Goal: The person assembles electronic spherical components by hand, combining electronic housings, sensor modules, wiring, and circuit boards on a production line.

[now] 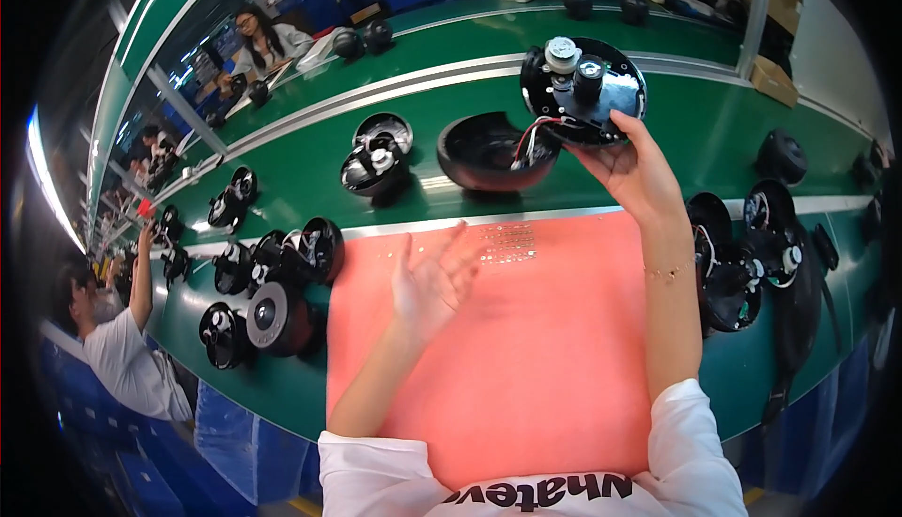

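My right hand [628, 165] grips the edge of a round black housing half [536, 85] fitted with a white motor-like part, a dark cylinder and a shiny plate. It is raised over the green bench. Thin red, white and black wires run from it to a black bowl-shaped shell [470, 151] to its left. My left hand [430, 282] hovers over the pink mat [526, 357] with its fingers spread, holding nothing. Beside its fingertips, small shiny pieces [507, 245], apparently screws, lie in rows near the mat's far edge.
Opened black round housings [376, 165] stand on the green bench [601, 207], with several more clustered left of the mat. Others [728, 282] sit at the right, next to a black strap [797, 329]. A metal rail [451, 74] crosses behind. People work at the far bench and at left.
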`<state>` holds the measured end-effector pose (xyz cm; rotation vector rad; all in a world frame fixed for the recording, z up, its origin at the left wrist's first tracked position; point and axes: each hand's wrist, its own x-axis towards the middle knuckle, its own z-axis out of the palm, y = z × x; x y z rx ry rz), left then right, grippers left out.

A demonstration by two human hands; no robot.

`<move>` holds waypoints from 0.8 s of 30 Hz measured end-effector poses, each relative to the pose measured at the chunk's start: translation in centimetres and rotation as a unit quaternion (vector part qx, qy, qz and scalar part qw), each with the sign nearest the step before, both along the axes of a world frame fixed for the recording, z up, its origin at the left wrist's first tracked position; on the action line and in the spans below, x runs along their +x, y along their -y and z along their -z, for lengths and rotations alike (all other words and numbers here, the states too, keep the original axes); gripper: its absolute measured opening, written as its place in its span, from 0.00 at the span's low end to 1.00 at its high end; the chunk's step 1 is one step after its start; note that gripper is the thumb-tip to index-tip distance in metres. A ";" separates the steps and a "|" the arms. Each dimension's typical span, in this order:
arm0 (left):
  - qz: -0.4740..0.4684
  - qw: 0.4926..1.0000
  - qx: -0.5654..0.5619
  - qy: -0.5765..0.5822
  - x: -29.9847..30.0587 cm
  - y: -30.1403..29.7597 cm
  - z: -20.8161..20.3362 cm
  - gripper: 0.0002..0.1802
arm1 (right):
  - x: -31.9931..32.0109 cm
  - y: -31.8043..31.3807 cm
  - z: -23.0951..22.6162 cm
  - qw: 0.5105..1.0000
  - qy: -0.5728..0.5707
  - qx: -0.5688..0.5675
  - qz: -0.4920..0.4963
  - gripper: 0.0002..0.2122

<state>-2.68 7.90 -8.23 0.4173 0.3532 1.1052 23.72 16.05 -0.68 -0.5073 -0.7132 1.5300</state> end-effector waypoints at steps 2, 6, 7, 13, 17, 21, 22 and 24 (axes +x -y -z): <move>0.060 0.993 -0.048 0.085 0.9 2.0 -0.5 0.41 | -1.5 1.8 -1.2 0.997 0.013 0.012 -0.073 0.16; 0.093 0.948 -0.116 0.283 -0.5 5.2 4.1 0.38 | -5.3 5.7 -2.2 0.971 0.068 -0.042 -0.224 0.18; 0.104 0.915 -0.160 0.356 0.7 4.6 4.0 0.37 | -5.8 5.8 -1.3 0.963 0.089 -0.050 -0.249 0.19; 0.019 0.968 -0.079 0.237 -1.6 11.5 0.9 0.41 | -7.7 7.8 0.6 0.925 0.140 -0.099 -0.340 0.19; -0.050 0.994 -0.051 0.078 -3.4 13.4 1.9 0.33 | -7.6 10.1 1.9 0.942 0.166 -0.136 -0.259 0.19; -0.058 0.993 -0.100 0.003 -3.1 13.7 2.5 0.27 | -5.4 11.3 5.8 0.946 0.115 -0.204 -0.226 0.19; -0.067 0.991 -0.110 -0.019 -3.0 13.9 2.8 0.26 | -5.5 11.8 6.0 0.940 0.113 -0.230 -0.226 0.19; -0.082 0.987 -0.128 -0.043 -2.8 14.1 2.9 0.24 | -5.8 12.9 5.9 0.929 0.146 -0.235 -0.246 0.21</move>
